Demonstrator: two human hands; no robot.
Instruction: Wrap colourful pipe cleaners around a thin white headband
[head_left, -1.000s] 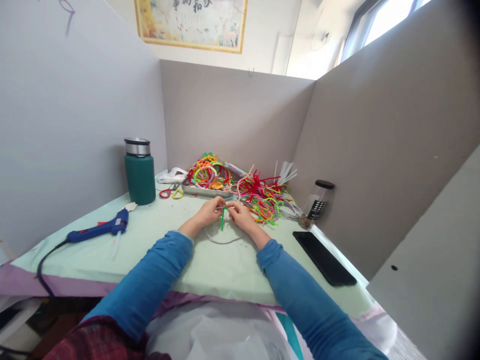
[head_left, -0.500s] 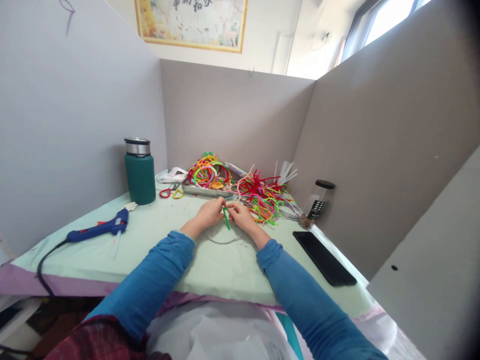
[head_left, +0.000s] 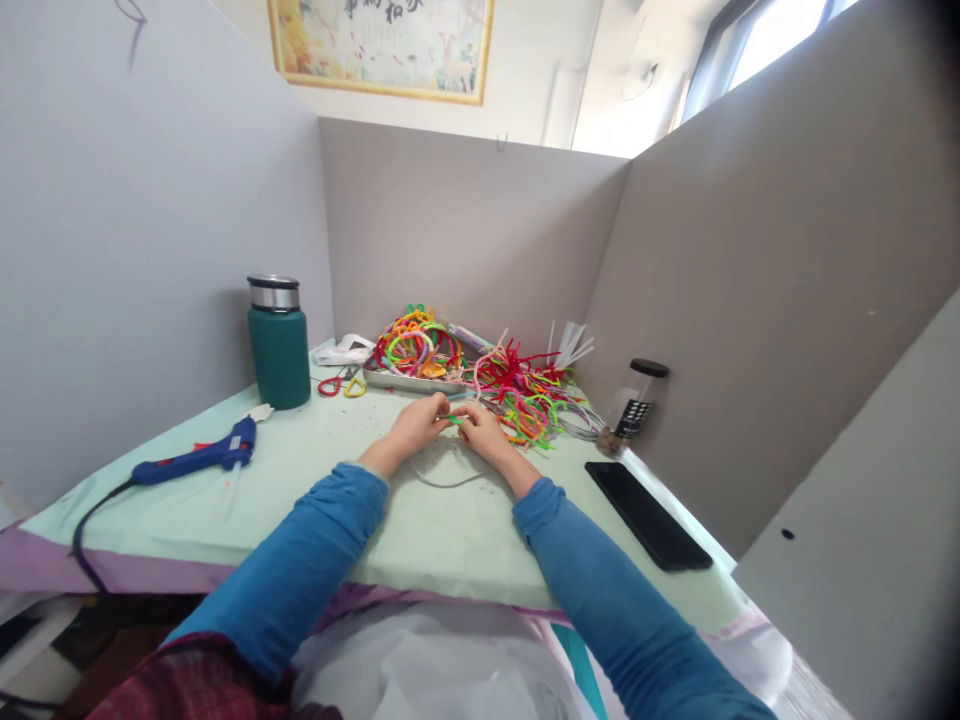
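The left hand (head_left: 418, 424) and right hand (head_left: 481, 431) pinch a green pipe cleaner (head_left: 454, 420) between them, seemingly light, bendable, best held near its ends.

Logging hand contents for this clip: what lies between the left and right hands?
In the head view, a small green piece lies between the left hand and the right hand.

— Where's the green strip (head_left: 454, 420)?
— Just below the middle of the frame, pinched at the fingertips of the left hand (head_left: 420, 423) and right hand (head_left: 485, 434). Only a short, bright bit shows.
— And the grey strand (head_left: 448, 487)?
— Thin, bowed in a shallow curve beneath it. I can't tell whether the two join.
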